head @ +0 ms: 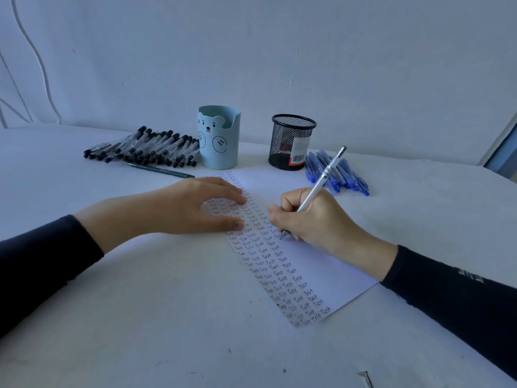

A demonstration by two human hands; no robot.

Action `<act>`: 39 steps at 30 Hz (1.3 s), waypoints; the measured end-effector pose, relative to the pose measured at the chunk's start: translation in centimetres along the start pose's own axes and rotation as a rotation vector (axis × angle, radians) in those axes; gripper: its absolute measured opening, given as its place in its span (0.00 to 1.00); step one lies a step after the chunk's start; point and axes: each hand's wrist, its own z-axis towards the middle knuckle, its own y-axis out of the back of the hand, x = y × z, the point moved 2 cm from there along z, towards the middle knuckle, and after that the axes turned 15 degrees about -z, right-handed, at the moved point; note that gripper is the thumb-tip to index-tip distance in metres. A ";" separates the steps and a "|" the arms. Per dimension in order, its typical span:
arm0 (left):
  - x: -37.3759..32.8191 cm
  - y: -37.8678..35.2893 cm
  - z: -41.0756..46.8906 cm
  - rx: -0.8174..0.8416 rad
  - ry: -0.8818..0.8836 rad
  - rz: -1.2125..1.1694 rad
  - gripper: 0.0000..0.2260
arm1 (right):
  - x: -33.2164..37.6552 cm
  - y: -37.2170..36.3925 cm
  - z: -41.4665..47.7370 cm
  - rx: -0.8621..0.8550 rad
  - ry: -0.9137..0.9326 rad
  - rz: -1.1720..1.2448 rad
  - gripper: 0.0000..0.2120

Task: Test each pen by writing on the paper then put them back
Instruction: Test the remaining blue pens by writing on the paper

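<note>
A white sheet of paper [313, 264] lies on the table, its left part filled with rows of the handwritten word "Test". My right hand [310, 217] grips a silver pen [321, 183] with its tip touching the paper near the middle rows. My left hand [193, 205] rests flat on the paper's upper left part, fingers straight. A pile of black-capped pens [145, 148] lies at the back left. Blue pens [335, 173] lie in a heap at the back right.
A light blue bear-faced cup [219, 137] and a black mesh pen holder [292, 142] stand behind the paper. A single dark pen [159, 170] lies in front of the black pile. A small metal object [366, 378] lies at the near edge. A white wall [251, 51] backs the table.
</note>
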 end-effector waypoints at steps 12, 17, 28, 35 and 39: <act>0.1 0.0 -0.1 0.011 0.001 -0.023 0.31 | 0.2 -0.2 0.1 -0.006 0.057 -0.029 0.21; 0.1 0.1 -0.1 0.014 0.002 -0.016 0.31 | 0.2 -0.2 -0.1 0.012 0.044 -0.017 0.22; 0.1 0.1 0.0 0.023 0.016 -0.012 0.31 | 0.3 0.0 -0.1 -0.006 0.065 -0.036 0.23; 0.1 0.1 0.0 0.025 0.015 -0.003 0.32 | 0.3 0.1 0.0 -0.005 0.054 -0.032 0.22; 0.1 0.1 0.0 0.030 0.016 -0.001 0.31 | 0.3 0.0 -0.1 0.018 0.049 -0.026 0.21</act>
